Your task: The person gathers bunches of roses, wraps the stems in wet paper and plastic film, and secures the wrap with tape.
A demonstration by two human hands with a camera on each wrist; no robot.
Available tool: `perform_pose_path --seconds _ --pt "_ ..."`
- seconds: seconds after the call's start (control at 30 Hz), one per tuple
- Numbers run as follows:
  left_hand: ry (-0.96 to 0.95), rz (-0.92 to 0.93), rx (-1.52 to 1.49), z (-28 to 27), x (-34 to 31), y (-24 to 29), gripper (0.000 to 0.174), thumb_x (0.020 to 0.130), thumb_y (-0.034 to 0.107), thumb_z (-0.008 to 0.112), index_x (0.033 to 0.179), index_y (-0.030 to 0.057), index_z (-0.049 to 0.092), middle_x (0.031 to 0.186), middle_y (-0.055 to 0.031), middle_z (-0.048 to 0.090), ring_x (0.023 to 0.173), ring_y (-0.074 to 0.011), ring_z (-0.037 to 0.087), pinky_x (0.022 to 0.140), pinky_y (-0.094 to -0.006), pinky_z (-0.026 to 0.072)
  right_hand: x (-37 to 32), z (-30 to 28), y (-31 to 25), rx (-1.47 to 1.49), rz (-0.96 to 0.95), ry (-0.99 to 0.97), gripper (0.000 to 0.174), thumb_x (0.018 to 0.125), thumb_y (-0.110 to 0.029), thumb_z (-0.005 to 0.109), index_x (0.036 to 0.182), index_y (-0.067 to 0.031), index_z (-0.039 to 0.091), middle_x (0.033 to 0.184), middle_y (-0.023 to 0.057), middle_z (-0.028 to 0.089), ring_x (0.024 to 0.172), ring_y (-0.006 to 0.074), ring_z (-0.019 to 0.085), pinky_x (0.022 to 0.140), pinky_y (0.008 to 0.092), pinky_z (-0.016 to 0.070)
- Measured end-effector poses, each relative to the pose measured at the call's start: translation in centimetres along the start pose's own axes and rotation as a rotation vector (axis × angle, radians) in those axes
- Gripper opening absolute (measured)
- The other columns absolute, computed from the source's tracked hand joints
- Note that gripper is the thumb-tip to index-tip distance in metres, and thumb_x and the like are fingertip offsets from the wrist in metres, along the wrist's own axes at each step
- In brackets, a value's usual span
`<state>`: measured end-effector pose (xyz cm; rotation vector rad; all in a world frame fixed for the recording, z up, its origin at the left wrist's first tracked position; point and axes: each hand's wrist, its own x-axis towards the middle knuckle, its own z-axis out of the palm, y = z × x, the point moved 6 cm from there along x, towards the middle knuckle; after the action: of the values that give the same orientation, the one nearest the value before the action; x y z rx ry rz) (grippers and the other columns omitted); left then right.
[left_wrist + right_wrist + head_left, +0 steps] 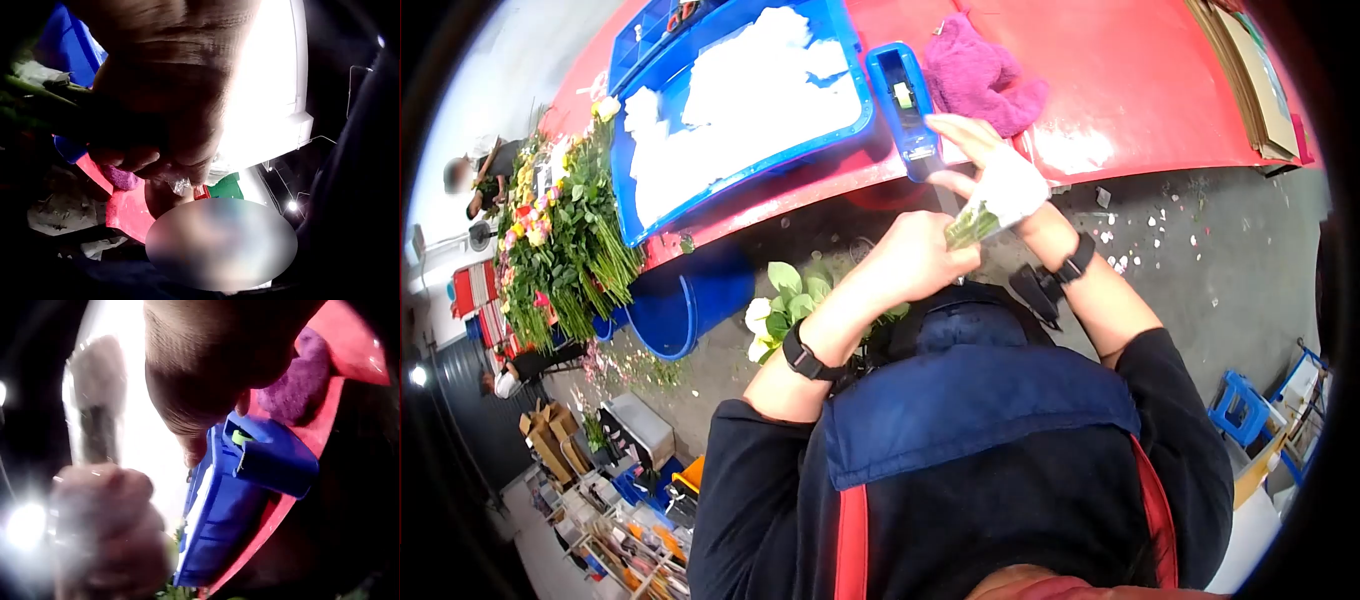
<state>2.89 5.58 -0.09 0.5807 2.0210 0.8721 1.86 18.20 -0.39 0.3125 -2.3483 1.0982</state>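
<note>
My left hand point(908, 258) grips a bundle of green stems point(972, 226); leaves and pale blooms point(760, 316) hang out beyond my left forearm. White and clear wrapping point(97, 369) covers the stem ends that rise above the left fist in the right wrist view. My right hand point(1000, 165) reaches past the wrapped end with its fingers spread and its thumb apart, over the edge of a blue tape dispenser point(890, 85). A clear strip point(946, 196) runs down from the dispenser toward the bundle. Green stems point(37, 100) show beside the left hand in its wrist view.
A blue tray point(862, 110) full of white fluffy material sits on the red table point(1120, 90). A purple cloth point(975, 70) lies by the dispenser. Cut flowers point(565, 240) are heaped at the left, above a blue bucket point(670, 315). Cardboard point(1255, 90) stands at the right.
</note>
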Motion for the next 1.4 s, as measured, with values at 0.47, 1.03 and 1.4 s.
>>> perform_pose_path --seconds 0.47,1.03,1.4 --pt "0.501 -0.19 0.667 -6.0 -0.9 -6.2 0.023 0.077 0.025 0.067 0.083 0.0021 0.066 0.076 -0.0191 0.067 0.076 -0.033 0.068 0.067 -0.043 0.0542 -3.3 6.5 -3.8 1.0 0.845 -0.727 0.014 0.086 -0.01 0.062 0.08 0.0 0.07 0.072 0.0048 0.068 0.065 0.0106 0.06 0.065 0.0268 0.0486" --pt "-0.026 -0.085 0.005 -3.5 -7.2 -3.6 0.027 0.078 0.022 0.066 0.074 -0.0031 0.059 0.058 -0.0101 0.055 0.054 -0.0142 0.05 0.056 -0.0331 0.0453 -0.6 7.6 0.9 0.587 0.291 -1.072 0.016 0.078 -0.009 0.068 0.09 0.0013 0.069 0.091 0.0081 0.07 0.084 0.0121 0.063 0.076 0.0309 0.0499" --pt "-0.181 -0.214 -0.525 -5.6 -9.6 -1.7 0.022 0.079 0.021 0.069 0.077 0.0024 0.057 0.052 0.0025 0.047 0.037 -0.0056 0.041 0.035 -0.0223 0.0348 4.1 1.0 -6.7 0.424 -0.169 -0.219 0.049 0.073 -0.01 0.072 0.12 -0.0057 0.06 0.119 0.0079 0.061 0.102 0.0255 0.055 0.091 0.037 0.0429"
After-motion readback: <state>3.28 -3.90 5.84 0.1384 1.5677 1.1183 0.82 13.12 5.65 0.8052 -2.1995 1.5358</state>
